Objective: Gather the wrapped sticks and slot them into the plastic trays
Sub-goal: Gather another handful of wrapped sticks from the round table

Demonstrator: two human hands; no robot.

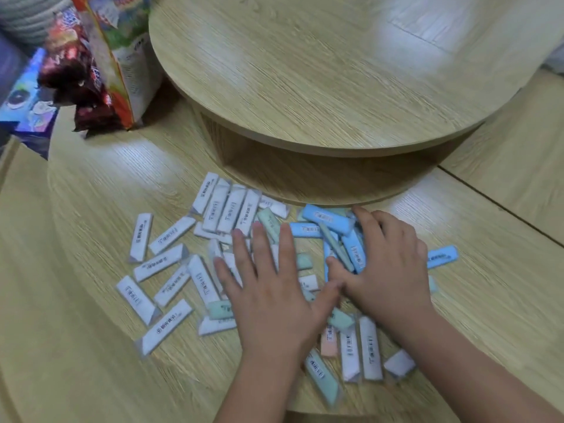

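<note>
Left hand (268, 288): fingers straight, spread, flat on wrapped sticks (171, 236);
Right hand (387, 270): curled round the blue ones;
Sticks: scattered over lower wooden tabletop (91, 184);
Room: round upper tier (305, 71) behind; snack bags (106, 56) far left

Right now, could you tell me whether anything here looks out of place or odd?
The sticks lie scattered at all angles on the wooden surface, one blue stick apart at the right. No tray is in view.

You have the wrapped sticks (171, 236) lying flat in one loose scatter, pointing every way: white ones mostly on the left, blue ones bunched on the right, a few pale green, one pink nearest you.
</note>
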